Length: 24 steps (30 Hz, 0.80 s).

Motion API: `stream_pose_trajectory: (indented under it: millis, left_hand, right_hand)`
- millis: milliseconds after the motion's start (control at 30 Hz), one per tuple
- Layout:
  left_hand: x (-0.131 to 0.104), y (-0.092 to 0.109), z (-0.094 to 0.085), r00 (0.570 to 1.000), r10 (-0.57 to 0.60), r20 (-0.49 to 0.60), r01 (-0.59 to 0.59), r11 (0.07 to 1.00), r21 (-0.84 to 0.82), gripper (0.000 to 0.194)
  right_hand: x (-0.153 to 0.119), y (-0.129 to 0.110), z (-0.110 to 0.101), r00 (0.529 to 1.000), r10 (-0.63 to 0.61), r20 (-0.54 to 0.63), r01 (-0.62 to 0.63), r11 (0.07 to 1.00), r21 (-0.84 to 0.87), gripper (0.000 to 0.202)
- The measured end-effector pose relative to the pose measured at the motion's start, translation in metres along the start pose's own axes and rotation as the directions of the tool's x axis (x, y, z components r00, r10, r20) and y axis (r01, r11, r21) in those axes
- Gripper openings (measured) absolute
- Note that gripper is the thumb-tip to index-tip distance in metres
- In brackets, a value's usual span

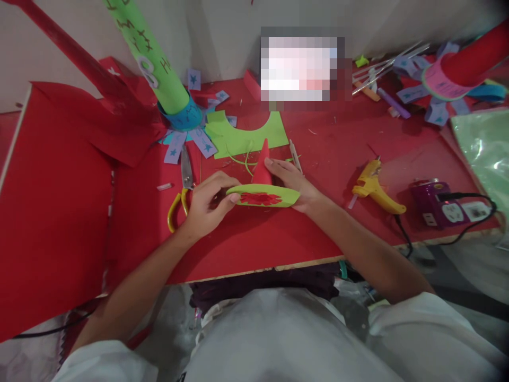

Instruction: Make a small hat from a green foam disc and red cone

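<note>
Above the red tabletop I hold a paper hat-like piece: a red cone standing on a green disc. The disc is tilted so its underside faces me, showing jagged red tabs spread on it. My left hand pinches the disc's left edge, thumb on the near side. Around the right side, my right hand has its fingers on the cone and its palm by the disc's right edge. Scissors with yellow handles lie just left of my left hand. A green sheet with a round cutout lies behind.
A yellow hot glue gun and a purple power adapter with a black cable are on the right. A green paper tube on a blue base stands back left. A large red sheet covers the left. A blurred-out rectangle is at the back.
</note>
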State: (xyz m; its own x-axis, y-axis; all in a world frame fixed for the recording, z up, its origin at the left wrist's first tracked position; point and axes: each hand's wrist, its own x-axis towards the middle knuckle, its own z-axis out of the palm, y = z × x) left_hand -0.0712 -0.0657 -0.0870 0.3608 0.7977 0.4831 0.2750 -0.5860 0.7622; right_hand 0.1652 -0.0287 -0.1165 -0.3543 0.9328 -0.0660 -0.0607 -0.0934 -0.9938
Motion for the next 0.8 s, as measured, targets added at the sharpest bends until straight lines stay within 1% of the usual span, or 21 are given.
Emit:
stream_pose_trajectory:
  millis: [67, 100, 167, 233, 267, 300, 333, 400, 433, 467, 500, 533, 567, 600, 633, 667, 700, 733, 767, 800]
  left_hand:
    - [-0.002, -0.001, 0.002, 1.000, -0.018, -0.004, 0.018, 1.000, 0.022, 0.030]
    - [-0.003, -0.002, 0.003, 0.999, -0.019, -0.030, 0.020, 0.998, 0.052, 0.031]
    - [-0.005, -0.002, 0.004, 0.993, 0.012, -0.114, 0.005, 0.989, 0.148, 0.029]
    - [-0.006, 0.000, 0.003, 0.978, 0.079, -0.194, -0.027, 0.966, 0.256, 0.025]
    - [-0.006, 0.001, 0.001, 0.970, 0.112, -0.216, -0.043, 0.953, 0.301, 0.022]
    - [-0.006, 0.003, -0.001, 0.962, 0.143, -0.234, -0.058, 0.940, 0.337, 0.019]
    - [-0.006, 0.005, -0.003, 0.954, 0.175, -0.244, -0.078, 0.929, 0.361, 0.016]
    - [-0.005, 0.008, -0.007, 0.944, 0.224, -0.241, -0.118, 0.914, 0.388, 0.009]
    - [-0.005, 0.009, -0.008, 0.941, 0.244, -0.234, -0.137, 0.908, 0.396, 0.006]
    - [-0.005, 0.009, -0.009, 0.942, 0.251, -0.221, -0.146, 0.903, 0.403, 0.006]
    - [-0.005, 0.009, -0.009, 0.947, 0.250, -0.204, -0.148, 0.898, 0.413, 0.006]
    - [-0.005, 0.009, -0.009, 0.951, 0.248, -0.185, -0.149, 0.891, 0.428, 0.006]
    - [-0.005, 0.009, -0.009, 0.957, 0.240, -0.164, -0.144, 0.882, 0.448, 0.007]
    - [-0.006, 0.009, -0.008, 0.962, 0.235, -0.143, -0.143, 0.871, 0.469, 0.008]
    - [-0.006, 0.009, -0.008, 0.965, 0.230, -0.125, -0.142, 0.860, 0.490, 0.009]
    - [-0.006, 0.009, -0.007, 0.968, 0.225, -0.112, -0.138, 0.849, 0.509, 0.011]
    - [-0.006, 0.009, -0.007, 0.970, 0.218, -0.106, -0.132, 0.841, 0.524, 0.013]
    - [-0.006, 0.009, -0.007, 0.972, 0.212, -0.105, -0.125, 0.837, 0.532, 0.013]
    - [-0.005, 0.009, -0.006, 0.971, 0.211, -0.111, -0.120, 0.837, 0.535, 0.013]
    - [-0.005, 0.008, -0.006, 0.969, 0.215, -0.119, -0.120, 0.837, 0.534, 0.012]
  right_hand:
    - [-0.001, -0.001, 0.004, 0.991, 0.129, -0.022, -0.123, 0.978, 0.170, 0.049]
    - [-0.002, -0.002, 0.005, 0.989, 0.146, -0.033, -0.137, 0.972, 0.192, 0.053]
    - [-0.005, -0.005, 0.005, 0.989, 0.139, -0.055, -0.130, 0.980, 0.148, 0.060]
    - [-0.007, -0.011, -0.001, 0.988, 0.119, -0.097, -0.118, 0.993, 0.021, 0.062]
    - [-0.008, -0.015, -0.006, 0.987, 0.098, -0.125, -0.107, 0.992, -0.069, 0.060]
    - [-0.009, -0.021, -0.013, 0.984, 0.047, -0.171, -0.075, 0.984, -0.162, 0.057]
    - [-0.011, -0.027, -0.020, 0.976, -0.039, -0.216, -0.016, 0.969, -0.246, 0.054]
    - [-0.017, -0.039, -0.035, 0.937, -0.188, -0.295, 0.071, 0.929, -0.364, 0.046]
    - [-0.023, -0.044, -0.042, 0.913, -0.241, -0.328, 0.087, 0.903, -0.421, 0.043]
    - [-0.032, -0.049, -0.049, 0.892, -0.286, -0.350, 0.079, 0.861, -0.502, 0.039]
    - [-0.043, -0.052, -0.056, 0.878, -0.326, -0.352, 0.048, 0.790, -0.611, 0.034]
    - [-0.056, -0.054, -0.062, 0.862, -0.363, -0.354, -0.006, 0.690, -0.724, 0.028]
    - [-0.071, -0.054, -0.069, 0.844, -0.399, -0.358, -0.086, 0.559, -0.825, 0.024]
    - [-0.087, -0.053, -0.076, 0.824, -0.432, -0.365, -0.176, 0.418, -0.891, 0.024]
    - [-0.103, -0.050, -0.083, 0.798, -0.465, -0.385, -0.272, 0.292, -0.917, 0.026]
    - [-0.119, -0.046, -0.090, 0.769, -0.486, -0.416, -0.364, 0.201, -0.909, 0.028]
    - [-0.134, -0.042, -0.096, 0.724, -0.514, -0.461, -0.458, 0.143, -0.878, 0.029]
    - [-0.147, -0.037, -0.102, 0.697, -0.522, -0.492, -0.522, 0.101, -0.847, 0.030]
    - [-0.158, -0.033, -0.107, 0.693, -0.508, -0.512, -0.562, 0.064, -0.825, 0.032]
    - [-0.167, -0.029, -0.109, 0.709, -0.468, -0.527, -0.580, 0.038, -0.814, 0.035]
